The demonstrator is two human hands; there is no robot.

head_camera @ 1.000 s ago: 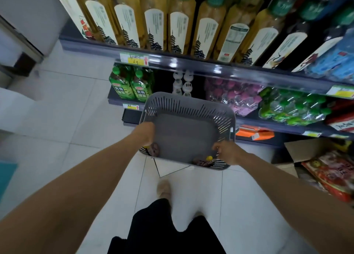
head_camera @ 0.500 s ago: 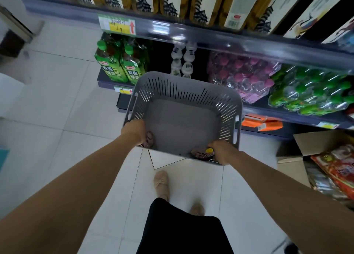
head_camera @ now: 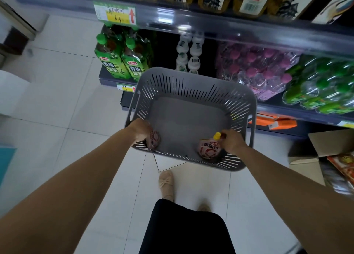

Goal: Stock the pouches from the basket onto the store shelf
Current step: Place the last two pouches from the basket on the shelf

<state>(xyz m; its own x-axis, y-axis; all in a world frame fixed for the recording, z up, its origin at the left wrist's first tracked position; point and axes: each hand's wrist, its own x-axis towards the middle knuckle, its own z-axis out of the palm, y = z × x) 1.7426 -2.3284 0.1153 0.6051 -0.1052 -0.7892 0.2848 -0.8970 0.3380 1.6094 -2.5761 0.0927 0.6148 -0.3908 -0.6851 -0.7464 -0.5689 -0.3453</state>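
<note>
Head view: the basket (head_camera: 191, 85) hangs over the floor (head_camera: 76, 100), its far rim close to the shelf (head_camera: 210, 27). The left hand (head_camera: 140, 129) grips the near left rim, fingers curled over it and partly hidden. The right hand (head_camera: 232, 141) pinches the yellow cap (head_camera: 217, 136) of a pouch (head_camera: 208, 150) in the near right corner. A second pouch (head_camera: 154, 139) sits by the left hand, half hidden.

Grey basket (head_camera: 191, 89); yellow-capped, seemingly red pouch (head_camera: 208, 150)

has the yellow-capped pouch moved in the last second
Yes, the right hand has raised the yellow-capped pouch, cap farther from the near rim of the basket.
</note>
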